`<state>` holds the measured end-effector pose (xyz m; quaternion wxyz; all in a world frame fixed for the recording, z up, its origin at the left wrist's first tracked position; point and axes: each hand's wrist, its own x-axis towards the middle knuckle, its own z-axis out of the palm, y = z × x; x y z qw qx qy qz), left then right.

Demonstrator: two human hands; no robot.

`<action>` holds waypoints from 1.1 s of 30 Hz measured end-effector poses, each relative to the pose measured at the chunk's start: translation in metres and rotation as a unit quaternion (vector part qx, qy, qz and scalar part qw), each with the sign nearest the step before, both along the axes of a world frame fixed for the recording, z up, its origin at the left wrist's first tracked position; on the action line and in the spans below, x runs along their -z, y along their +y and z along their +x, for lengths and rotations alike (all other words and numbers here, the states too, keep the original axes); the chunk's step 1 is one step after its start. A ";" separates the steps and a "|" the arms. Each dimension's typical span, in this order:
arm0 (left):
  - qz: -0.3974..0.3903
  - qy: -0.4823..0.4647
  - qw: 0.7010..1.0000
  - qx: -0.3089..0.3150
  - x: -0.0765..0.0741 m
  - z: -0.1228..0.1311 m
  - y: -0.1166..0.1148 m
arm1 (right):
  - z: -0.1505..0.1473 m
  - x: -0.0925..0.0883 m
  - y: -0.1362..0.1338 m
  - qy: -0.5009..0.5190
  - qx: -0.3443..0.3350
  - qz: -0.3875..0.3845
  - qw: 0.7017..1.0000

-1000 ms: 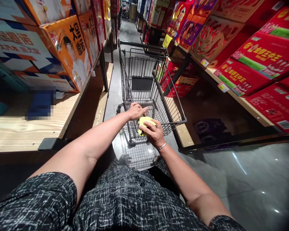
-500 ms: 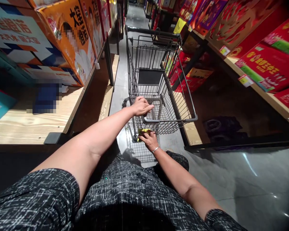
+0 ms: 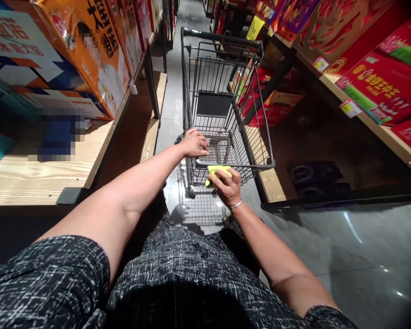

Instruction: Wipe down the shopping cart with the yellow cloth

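Note:
A grey wire shopping cart [image 3: 256, 114] stands in the aisle in front of me, its near end toward me. My left hand [image 3: 193, 143] rests closed over the near top rim of the cart at its left corner. My right hand [image 3: 229, 186] presses a yellow cloth [image 3: 216, 171] against the cart's near wire wall, just below the rim. A thin bracelet sits on my right wrist. I cannot see anything inside the basket.
Wooden shelves line both sides of the aisle. Orange and white boxes [image 3: 89, 64] stand on the left shelf, red boxes [image 3: 380, 82] on the right. A dark bundle [image 3: 311, 176] lies under the right shelf. The grey floor [image 3: 345, 256] is glossy.
My right hand with the yellow cloth dropped to the cart's lower near edge, then rose again to just under the rim. My left hand stayed on the rim.

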<state>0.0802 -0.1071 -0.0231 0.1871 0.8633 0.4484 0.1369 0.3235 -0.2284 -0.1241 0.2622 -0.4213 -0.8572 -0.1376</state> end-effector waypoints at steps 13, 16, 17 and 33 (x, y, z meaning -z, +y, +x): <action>-0.066 0.026 0.991 -0.110 -0.001 -0.027 0.003 | -0.035 0.082 -0.012 -0.160 -0.009 -0.308 0.938; -0.081 0.033 0.990 -0.107 -0.003 -0.031 0.007 | -0.035 0.085 -0.017 -0.170 -0.013 -0.299 0.939; -0.082 0.035 0.990 -0.106 -0.003 -0.032 0.008 | -0.035 0.080 -0.016 -0.170 -0.016 -0.284 0.943; -0.046 0.025 0.991 -0.126 -0.032 -0.008 -0.035 | -0.005 -0.020 0.018 0.008 0.040 0.007 0.999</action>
